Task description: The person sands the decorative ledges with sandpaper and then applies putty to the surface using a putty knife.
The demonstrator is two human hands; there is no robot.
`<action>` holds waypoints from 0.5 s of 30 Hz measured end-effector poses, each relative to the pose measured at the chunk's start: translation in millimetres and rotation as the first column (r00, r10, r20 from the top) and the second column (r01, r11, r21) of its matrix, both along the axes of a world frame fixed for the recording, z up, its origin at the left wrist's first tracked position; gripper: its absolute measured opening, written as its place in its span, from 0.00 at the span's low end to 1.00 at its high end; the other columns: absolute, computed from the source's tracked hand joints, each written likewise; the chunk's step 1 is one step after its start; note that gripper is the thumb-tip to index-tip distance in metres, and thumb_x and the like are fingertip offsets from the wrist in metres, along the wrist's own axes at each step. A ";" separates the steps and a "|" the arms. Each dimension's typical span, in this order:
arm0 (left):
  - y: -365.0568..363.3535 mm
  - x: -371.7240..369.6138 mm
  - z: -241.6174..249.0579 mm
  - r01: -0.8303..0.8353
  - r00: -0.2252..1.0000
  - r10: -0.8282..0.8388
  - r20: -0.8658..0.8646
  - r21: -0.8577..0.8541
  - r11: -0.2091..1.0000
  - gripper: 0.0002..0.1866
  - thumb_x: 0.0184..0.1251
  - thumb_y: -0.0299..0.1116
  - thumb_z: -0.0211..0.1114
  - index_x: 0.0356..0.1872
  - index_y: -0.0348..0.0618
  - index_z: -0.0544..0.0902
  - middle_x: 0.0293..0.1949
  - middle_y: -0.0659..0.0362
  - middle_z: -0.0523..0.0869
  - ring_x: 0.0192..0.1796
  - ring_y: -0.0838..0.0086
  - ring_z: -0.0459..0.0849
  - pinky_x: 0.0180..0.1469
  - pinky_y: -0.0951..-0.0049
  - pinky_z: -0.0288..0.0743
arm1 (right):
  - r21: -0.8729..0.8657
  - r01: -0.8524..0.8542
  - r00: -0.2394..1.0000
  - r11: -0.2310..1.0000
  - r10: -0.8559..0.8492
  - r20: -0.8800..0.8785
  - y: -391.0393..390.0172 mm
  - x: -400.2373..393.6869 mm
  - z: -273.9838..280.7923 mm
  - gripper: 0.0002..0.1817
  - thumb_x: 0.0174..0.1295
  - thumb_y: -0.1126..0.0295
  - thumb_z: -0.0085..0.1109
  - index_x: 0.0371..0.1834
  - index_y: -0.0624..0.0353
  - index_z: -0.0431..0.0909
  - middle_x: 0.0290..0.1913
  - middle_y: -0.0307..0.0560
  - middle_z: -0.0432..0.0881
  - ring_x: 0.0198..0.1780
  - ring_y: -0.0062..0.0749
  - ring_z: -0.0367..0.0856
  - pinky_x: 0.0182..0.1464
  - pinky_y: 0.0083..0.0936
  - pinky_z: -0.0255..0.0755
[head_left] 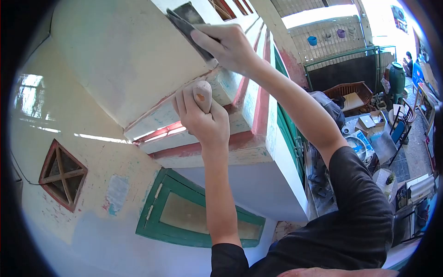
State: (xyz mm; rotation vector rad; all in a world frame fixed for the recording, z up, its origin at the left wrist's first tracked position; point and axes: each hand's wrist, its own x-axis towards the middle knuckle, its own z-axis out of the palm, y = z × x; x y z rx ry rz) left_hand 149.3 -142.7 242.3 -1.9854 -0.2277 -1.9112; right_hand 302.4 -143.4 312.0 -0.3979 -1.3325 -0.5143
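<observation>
My right hand is raised to the wall corner, fingers closed on a dark flat scraper. The scraper's face lies along the edge of the cream wall. Lower down, my left hand is wrapped round a tool handle with a rounded, dusty end and a worn spot of bare wood. The rest of that tool is hidden. Behind my left hand runs a stepped moulding in white and faded red, with chipped paint.
A green-framed window sits below the moulding, and a diamond-shaped vent is in the left wall. At the right, a wooden bench, boxes, a round container and a green barrel crowd the floor. A person is far off.
</observation>
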 end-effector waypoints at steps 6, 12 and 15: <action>-2.0 2.6 0.1 0.012 1.000 -0.012 0.019 -0.019 1.000 0.09 0.62 0.14 0.58 0.42 0.28 0.79 0.40 0.45 0.80 0.48 0.43 0.78 0.55 0.48 0.70 | 0.095 0.095 0.995 0.991 -0.095 -0.009 10.4 -2.4 94.0 0.16 0.76 0.60 0.60 0.51 0.61 0.89 0.28 0.51 0.85 0.28 0.34 0.79 0.37 0.29 0.77; 0.6 -1.0 1.9 0.012 1.000 -0.012 -0.005 -0.014 1.000 0.08 0.63 0.14 0.57 0.41 0.28 0.79 0.40 0.46 0.80 0.48 0.45 0.79 0.56 0.48 0.71 | 0.143 0.119 0.990 0.983 -0.128 0.060 8.5 5.6 57.6 0.16 0.76 0.60 0.61 0.50 0.61 0.89 0.30 0.54 0.86 0.29 0.34 0.82 0.38 0.29 0.78; 1.2 1.2 2.4 -0.005 1.000 0.005 -0.001 0.013 1.000 0.07 0.64 0.15 0.57 0.41 0.28 0.79 0.40 0.46 0.80 0.47 0.45 0.79 0.55 0.48 0.71 | 0.053 0.100 0.991 0.994 -0.104 0.088 4.8 7.0 -0.6 0.18 0.77 0.61 0.61 0.53 0.65 0.89 0.31 0.51 0.88 0.31 0.25 0.85 0.38 0.25 0.78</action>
